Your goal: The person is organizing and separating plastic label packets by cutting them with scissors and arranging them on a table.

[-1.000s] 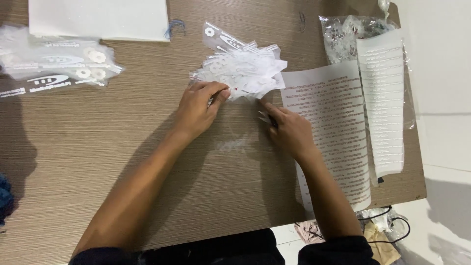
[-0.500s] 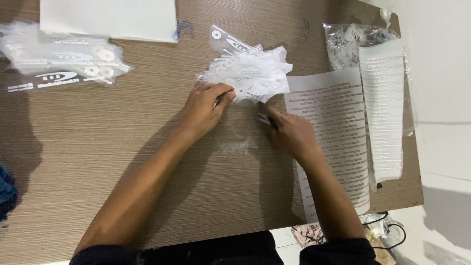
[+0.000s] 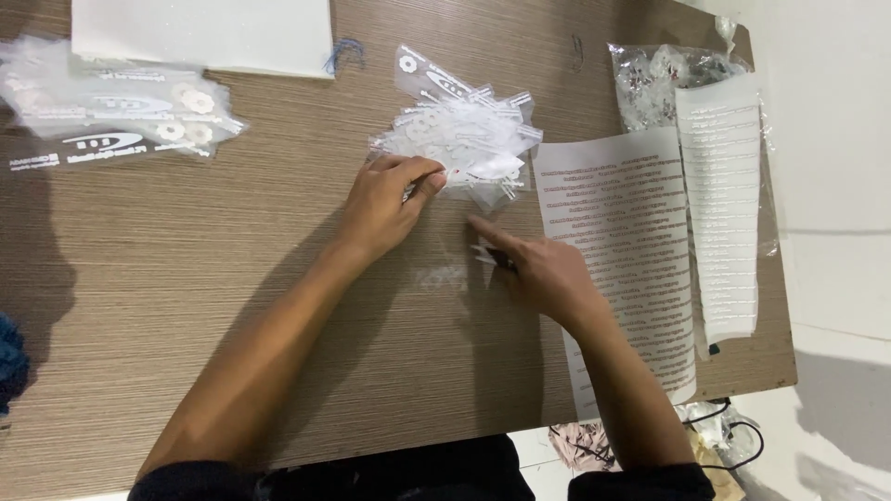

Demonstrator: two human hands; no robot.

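Pinching one clear bag (image 3: 483, 169) off the pile (image 3: 459, 130) with left hand (image 3: 385, 199), fingers closed on its edge, mid-table (image 3: 232, 278). Right hand (image 3: 538, 269) loosely curled beside the sheet (image 3: 622, 241), index extended, apparently holding a small piece; best lifted singly, without dragging neighbours.

This looks like a small packing workstation. A wood-grain table (image 3: 186, 306) carries piles of small clear plastic packets (image 3: 464, 139) at upper centre and upper left, with printed paper sheets (image 3: 631, 241) at right.
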